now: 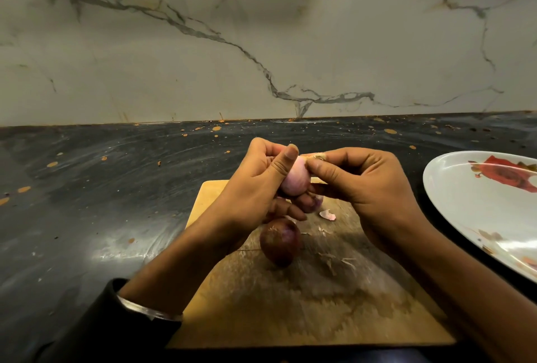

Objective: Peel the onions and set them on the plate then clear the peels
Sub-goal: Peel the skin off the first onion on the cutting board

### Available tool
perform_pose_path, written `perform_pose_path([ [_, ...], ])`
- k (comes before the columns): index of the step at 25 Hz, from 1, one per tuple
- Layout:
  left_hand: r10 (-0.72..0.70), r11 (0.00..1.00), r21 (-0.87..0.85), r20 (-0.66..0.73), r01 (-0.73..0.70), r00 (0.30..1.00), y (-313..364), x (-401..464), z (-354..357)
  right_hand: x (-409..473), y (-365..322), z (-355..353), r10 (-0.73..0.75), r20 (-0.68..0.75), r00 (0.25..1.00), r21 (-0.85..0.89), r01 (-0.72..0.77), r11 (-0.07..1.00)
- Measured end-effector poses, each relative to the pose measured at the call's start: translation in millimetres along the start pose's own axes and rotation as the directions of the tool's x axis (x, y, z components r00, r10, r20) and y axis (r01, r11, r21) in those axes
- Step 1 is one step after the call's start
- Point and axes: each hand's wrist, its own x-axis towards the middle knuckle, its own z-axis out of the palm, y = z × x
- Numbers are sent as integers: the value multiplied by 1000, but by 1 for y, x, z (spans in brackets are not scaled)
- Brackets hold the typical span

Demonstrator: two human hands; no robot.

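My left hand (255, 185) grips a pale pink, partly peeled onion (293, 181) above the wooden cutting board (290, 304). My right hand (360, 185) pinches a dry strip of peel (316, 156) at the top of that onion. A second onion (279, 242), dark purple and still in its skin, lies on the board just below my hands. Small peel scraps (327, 214) are scattered on the board. The white plate (465, 206) with a red rose print sits at the right, holding no onions in the part I can see.
The board lies on a dark, speckled countertop (101, 203) that runs back to a marble-patterned wall (261, 43). The plate's right side is cut off by the frame edge.
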Motion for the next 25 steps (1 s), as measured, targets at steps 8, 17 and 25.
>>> perform_pose_path([
  [8, 49, 998, 52, -35, -47, 998, 0, -3, 4, -1, -2, 1, -36, -32, 999, -7, 35, 999],
  [17, 51, 998, 45, -70, -48, 996, -5, -2, 11, -8, 8, 12, -287, -150, 946, -315, 229, 921],
  [25, 65, 995, 80, -118, -56, 991, -4, -3, 8, -1, 9, 9, -119, -121, 985, -155, 99, 983],
])
